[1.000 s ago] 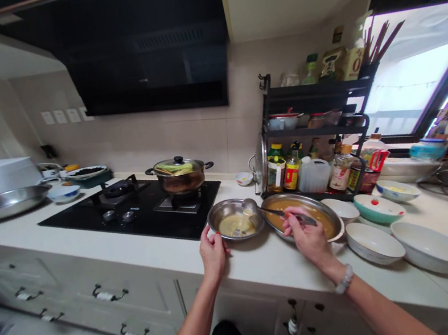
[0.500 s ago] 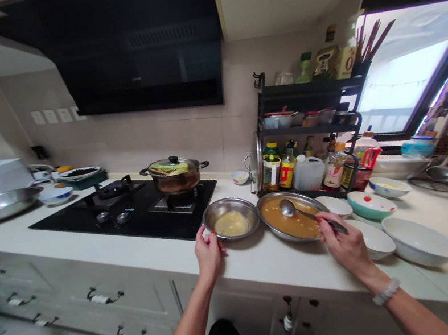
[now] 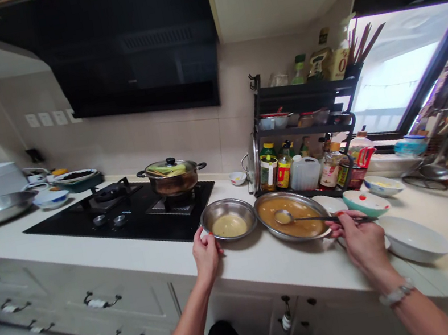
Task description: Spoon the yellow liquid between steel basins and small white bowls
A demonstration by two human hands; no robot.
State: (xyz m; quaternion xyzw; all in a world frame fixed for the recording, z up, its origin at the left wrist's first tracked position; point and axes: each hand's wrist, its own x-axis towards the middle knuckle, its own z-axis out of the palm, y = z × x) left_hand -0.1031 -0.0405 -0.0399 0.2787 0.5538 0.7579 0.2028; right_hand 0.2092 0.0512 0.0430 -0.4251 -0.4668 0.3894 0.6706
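Note:
My left hand (image 3: 205, 251) is closed on the near-left rim of a small metal bowl (image 3: 208, 225), which holds some pale yellow liquid. Right beside that bowl stands a wider metal basin (image 3: 276, 233) of brown, broth-like liquid with light bits in it. In my right hand (image 3: 360, 236) is the dark handle of a metal spoon (image 3: 283, 216), reaching in from the right. The spoon's round head is over the brown liquid, hollow side up, with some liquid in it.
A lidded pot (image 3: 172, 177) stands on the black gas hob (image 3: 87, 226). Behind the basin is a rack (image 3: 304, 131) of bottles and jars. White bowls, among them a large one (image 3: 419, 240), and a green bowl (image 3: 367, 203) sit at the right.
The spoon has turned from back side up to hollow side up and now has liquid in it. My right hand has moved right. My left hand keeps its hold on the small bowl.

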